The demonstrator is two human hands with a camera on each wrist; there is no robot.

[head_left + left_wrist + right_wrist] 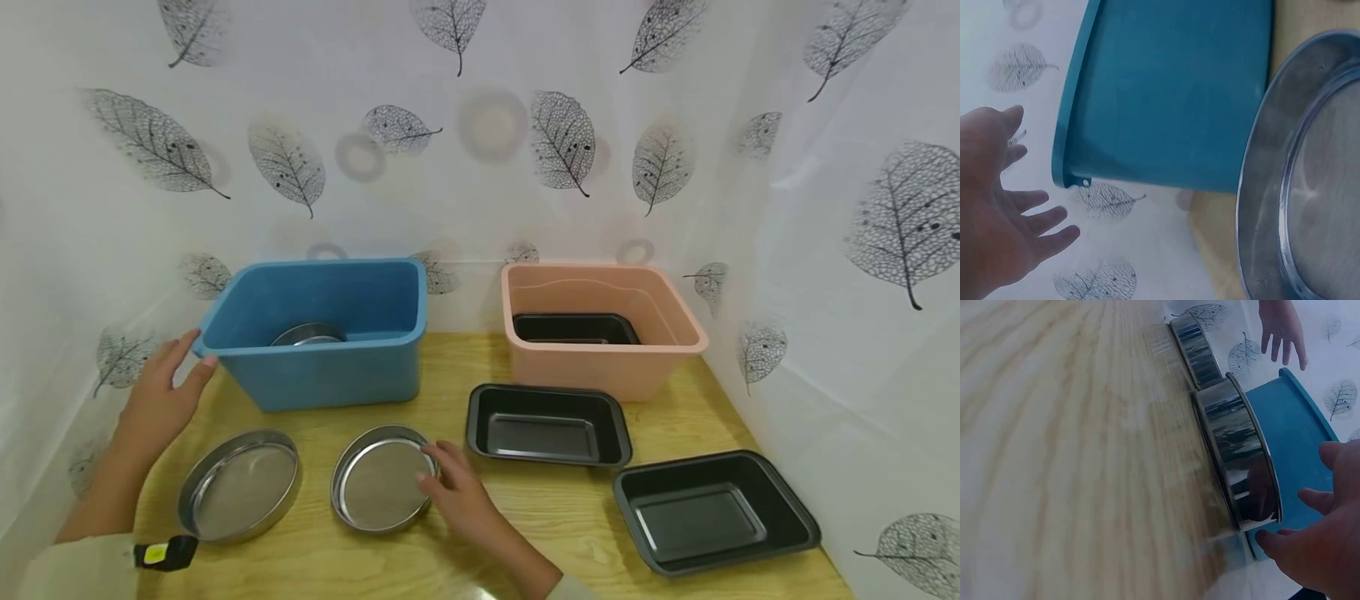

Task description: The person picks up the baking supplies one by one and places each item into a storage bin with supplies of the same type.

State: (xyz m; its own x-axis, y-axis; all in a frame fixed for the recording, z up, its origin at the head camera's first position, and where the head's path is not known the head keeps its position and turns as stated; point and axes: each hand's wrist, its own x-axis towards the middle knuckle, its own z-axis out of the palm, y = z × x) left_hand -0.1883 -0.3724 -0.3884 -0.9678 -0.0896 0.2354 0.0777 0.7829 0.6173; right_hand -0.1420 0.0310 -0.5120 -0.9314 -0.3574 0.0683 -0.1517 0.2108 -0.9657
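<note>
My left hand [161, 400] is spread beside the left front corner of a blue plastic bin [315, 375]. In the left wrist view, a gap shows between its fingers and the bin's rim. A round metal cake pan [243, 487] sits on the table below that hand. My right hand [461, 496] reaches to the right edge of a second round cake pan [382, 483], its fingers extended at the rim. The right wrist view shows that hand [1322, 531] with loosely bent fingers near the pan's side [1238, 450]. Inside the blue bin lies another round pan [307, 333].
A pink bin [592, 364] stands at the back right with a black loaf pan [573, 327] inside. Two more black loaf pans [551, 425] [716, 512] sit on the wooden table [525, 533]. A leaf-print curtain [480, 208] hangs behind and along the sides.
</note>
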